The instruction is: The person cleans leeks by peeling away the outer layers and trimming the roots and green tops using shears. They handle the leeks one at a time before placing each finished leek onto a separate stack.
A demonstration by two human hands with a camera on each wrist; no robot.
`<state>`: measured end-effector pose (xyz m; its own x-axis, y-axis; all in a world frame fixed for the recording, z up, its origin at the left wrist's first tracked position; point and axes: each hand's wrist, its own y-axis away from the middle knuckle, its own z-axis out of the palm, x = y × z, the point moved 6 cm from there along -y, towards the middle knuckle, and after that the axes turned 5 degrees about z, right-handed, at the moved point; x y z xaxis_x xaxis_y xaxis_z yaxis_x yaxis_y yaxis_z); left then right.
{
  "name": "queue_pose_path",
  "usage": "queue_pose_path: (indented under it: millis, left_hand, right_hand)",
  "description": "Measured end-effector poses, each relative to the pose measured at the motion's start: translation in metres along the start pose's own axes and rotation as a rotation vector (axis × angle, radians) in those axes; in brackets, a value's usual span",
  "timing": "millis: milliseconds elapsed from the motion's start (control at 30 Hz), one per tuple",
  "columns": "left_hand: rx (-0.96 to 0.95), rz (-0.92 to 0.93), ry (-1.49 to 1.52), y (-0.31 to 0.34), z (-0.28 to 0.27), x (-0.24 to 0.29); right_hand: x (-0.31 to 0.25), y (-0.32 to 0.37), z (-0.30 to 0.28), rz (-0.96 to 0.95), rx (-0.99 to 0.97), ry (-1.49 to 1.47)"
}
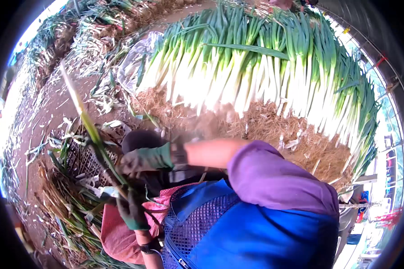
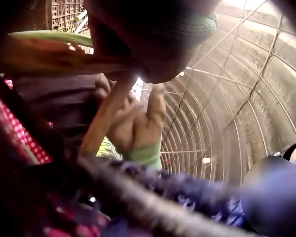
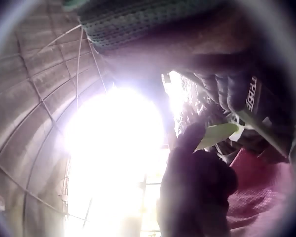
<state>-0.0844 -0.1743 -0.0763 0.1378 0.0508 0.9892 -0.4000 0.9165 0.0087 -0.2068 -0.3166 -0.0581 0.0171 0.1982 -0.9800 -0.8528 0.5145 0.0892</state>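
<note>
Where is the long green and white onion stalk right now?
In the head view, the stalk slants across the left side, its green end held in the gloved right hand and left hand, by the dark lattice crate.

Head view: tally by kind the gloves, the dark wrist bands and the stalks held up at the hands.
Gloves, left and right: 2
Dark wrist bands, left and right: 2
Held stalk: 1
Total: 5
</note>
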Motion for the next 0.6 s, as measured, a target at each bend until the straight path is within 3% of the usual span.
queue_pose_path:
  millis: [33, 133, 233, 300, 367, 433, 500, 600]
  left_hand:
    - [-0.058, 0.032, -0.016, 0.004, 0.008, 0.000]
    - [-0.101, -0.047, 0.082, 0.014, -0.001, -0.012]
    - [0.057, -0.110, -0.017, 0.008, -0.043, -0.044]
    - [0.106, -0.193, 0.079, -0.001, -0.070, -0.072]
    - [0.137, -0.379, 0.261, -0.002, -0.094, -0.093]
    - [0.023, -0.586, -0.154, -0.009, -0.131, -0.102]
    - [-0.030, -0.335, -0.227, -0.015, -0.135, -0.100]
    - [-0.012, -0.024, -0.231, -0.023, -0.100, -0.055]
  right_hand:
    - [0.014, -0.023, 0.023, 0.212, -0.034, -0.312]
    - [0.018, -0.073, 0.034, -0.429, -0.004, -0.056]
    - [0.065, -0.118, 0.031, -0.348, -0.065, -0.198]
    - [0.096, -0.123, 0.028, 0.135, -0.055, -0.490]
    - [0.074, -0.125, 0.013, -0.067, -0.348, -0.366]
    - [0.047, -0.090, 0.005, 0.102, -0.189, -0.244]
    - [0.013, -0.043, 0.011, 0.234, -0.013, -0.157]
    - [0.084, -0.076, 0.038, 0.294, -0.208, -0.182]
